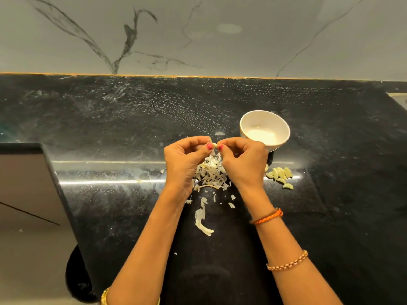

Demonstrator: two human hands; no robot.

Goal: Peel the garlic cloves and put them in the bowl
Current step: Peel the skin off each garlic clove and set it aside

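A garlic clove (215,145), long axis crosswise, is pinched between the fingertips of the left hand (184,160) and right hand (244,160), just left of the bowl (284,128), the right hand nearer it.

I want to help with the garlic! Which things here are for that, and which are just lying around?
For the garlic: clove pinched by left hand and right hand; peeled cloves; bowl.
Just lying around: peel scraps; black counter.

Nothing readable here, no labels, brands or numbers on the bowl (265,130) or the counter (110,119) around it.
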